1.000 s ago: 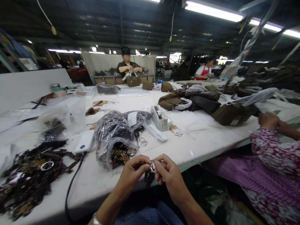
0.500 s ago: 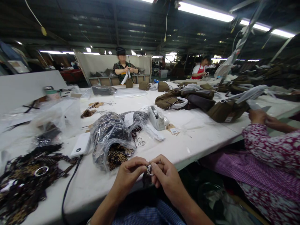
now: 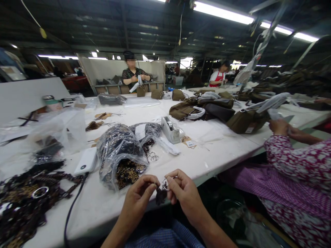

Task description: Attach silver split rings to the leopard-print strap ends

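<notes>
At the table's front edge, my right hand (image 3: pixel 182 189) pinches a shiny metal ring (image 3: pixel 164 185) between thumb and fingers. My left hand (image 3: pixel 141 198), close beside it, is closed on a small dark piece of fabric (image 3: pixel 160 196) that hangs down between the hands. Whether the ring passes through the fabric is too small to tell. Just beyond lies an open clear plastic bag (image 3: pixel 108 156) with leopard-print fabric (image 3: pixel 129 171) in it. Several loose metal rings (image 3: pixel 153 156) lie to the right of that bag.
At left lie a heap of dark leopard-print strips (image 3: pixel 23 206), a white power bank (image 3: pixel 86 161) and its black cable (image 3: pixel 73 210). A tape dispenser (image 3: pixel 170 130) and olive bags (image 3: pixel 187 108) stand farther back. A co-worker's patterned sleeve (image 3: pixel 284 148) is at right.
My hands have drawn slightly apart, so the ring in my right hand and the dark fabric under my left fingers show more clearly. The view has shifted a little.
</notes>
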Demonstrator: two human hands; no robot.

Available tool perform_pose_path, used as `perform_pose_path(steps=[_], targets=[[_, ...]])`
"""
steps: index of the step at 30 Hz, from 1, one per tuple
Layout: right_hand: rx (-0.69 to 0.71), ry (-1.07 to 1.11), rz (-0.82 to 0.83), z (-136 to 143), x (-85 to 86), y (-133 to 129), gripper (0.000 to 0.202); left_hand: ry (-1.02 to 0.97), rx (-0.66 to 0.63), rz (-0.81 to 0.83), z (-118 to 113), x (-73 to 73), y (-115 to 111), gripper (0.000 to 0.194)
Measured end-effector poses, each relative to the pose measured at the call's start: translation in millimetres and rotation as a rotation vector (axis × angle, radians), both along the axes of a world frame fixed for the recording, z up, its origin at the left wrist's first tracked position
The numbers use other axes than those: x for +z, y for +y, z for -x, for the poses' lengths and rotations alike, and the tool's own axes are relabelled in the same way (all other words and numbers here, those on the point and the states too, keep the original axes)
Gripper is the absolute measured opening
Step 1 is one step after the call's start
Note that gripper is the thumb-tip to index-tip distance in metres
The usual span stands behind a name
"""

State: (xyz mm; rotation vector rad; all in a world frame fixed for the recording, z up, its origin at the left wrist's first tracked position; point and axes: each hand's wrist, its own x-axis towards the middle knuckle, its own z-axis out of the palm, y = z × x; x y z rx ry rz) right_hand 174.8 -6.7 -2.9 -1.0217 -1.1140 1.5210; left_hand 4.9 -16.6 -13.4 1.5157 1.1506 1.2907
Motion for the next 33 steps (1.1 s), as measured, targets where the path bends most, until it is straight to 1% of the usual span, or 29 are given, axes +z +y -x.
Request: perform_pose_path(steps=[3,8,12,17,19,23,27,29,31,33], targets=[[-0.021,-0.061,-0.054,1,-1.5,-1,0.038,0.016,0.009,0.014,-2,0.4,-3,0.009],[0.004,-0.089,-0.046,3,-0.7,-3,0.038,0.093,0.003,-0.027,-3,0.7,-3,0.009],[0.06,-0.068,-0.016,0,0.0,-2,0.037,0.086,-0.004,-0.011,-3,2.0,-1,0.007],[0.187,0.019,0.08,-2,-1.6,-7,0.034,0.059,-0.009,0.012,0,1.2,-1,0.006],[0.191,0.026,0.068,-2,-2.1,-9,0.033,0.051,0.004,0.018,1,-0.3,0,0.005],[0.128,-0.103,-0.064,-3,-1.3,-12,0.031,0.079,0.079,0.026,-1,1.7,-2,0.002],[0.115,-0.353,-0.262,-8,-0.8,-13,0.028,0.097,0.136,0.128,-6,14.4,-14,0.009],[0.112,-0.475,-0.408,-8,-2.7,-11,0.033,0.078,0.13,0.164,-9,21.3,-22,0.014],[0.097,-0.552,-0.532,-4,-5.3,-10,0.038,0.061,0.13,0.154,-11,26.0,-29,0.019],[0.091,-0.567,-0.567,3,-6.4,-9,0.041,0.076,0.158,0.114,-11,28.2,-33,0.021]])
